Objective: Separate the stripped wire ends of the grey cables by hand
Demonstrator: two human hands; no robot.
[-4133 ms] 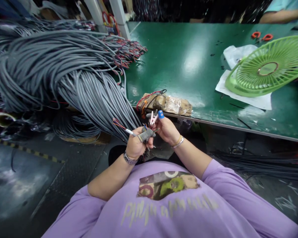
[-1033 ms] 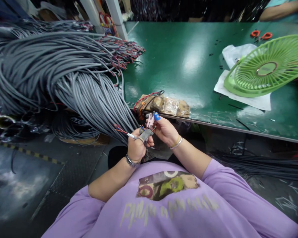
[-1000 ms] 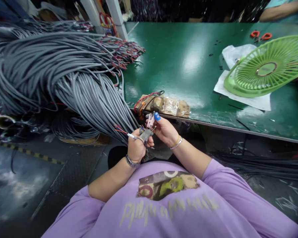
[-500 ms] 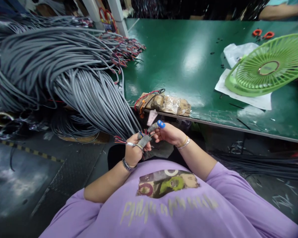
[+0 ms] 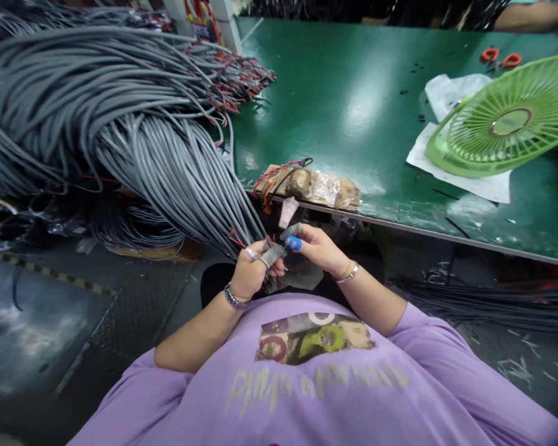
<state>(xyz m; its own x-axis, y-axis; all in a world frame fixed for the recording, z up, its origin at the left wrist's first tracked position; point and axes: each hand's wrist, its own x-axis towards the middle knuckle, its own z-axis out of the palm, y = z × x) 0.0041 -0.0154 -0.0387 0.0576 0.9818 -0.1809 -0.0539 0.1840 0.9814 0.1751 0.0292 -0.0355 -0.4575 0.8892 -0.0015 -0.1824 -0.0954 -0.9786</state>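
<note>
My left hand (image 5: 252, 271), its thumb wrapped in grey tape, is closed around the end of a grey cable bundle (image 5: 199, 192). Thin red, blue and dark wires (image 5: 237, 237) stick out above its fingers. Just to the right, my right hand (image 5: 323, 249) holds its thumb and forefinger pressed together near the wire ends. A blue finger cover (image 5: 292, 243) sits on that thumb, and grey wrapping covers the forefinger. Whatever lies between these fingertips is too small to make out.
The green table (image 5: 316, 93) carries a taped cardboard block (image 5: 325, 189) with wires at its front edge. On the right stand a green fan (image 5: 506, 121) on white paper and orange-handled cutters (image 5: 501, 57). Dark cables (image 5: 469, 303) lie below. A person's arm (image 5: 530, 15) shows at the back.
My right thumb has come down over the forefinger, and the fingers have closed together. The wire ends at my left hand now point more upward. The view has shifted slightly.
</note>
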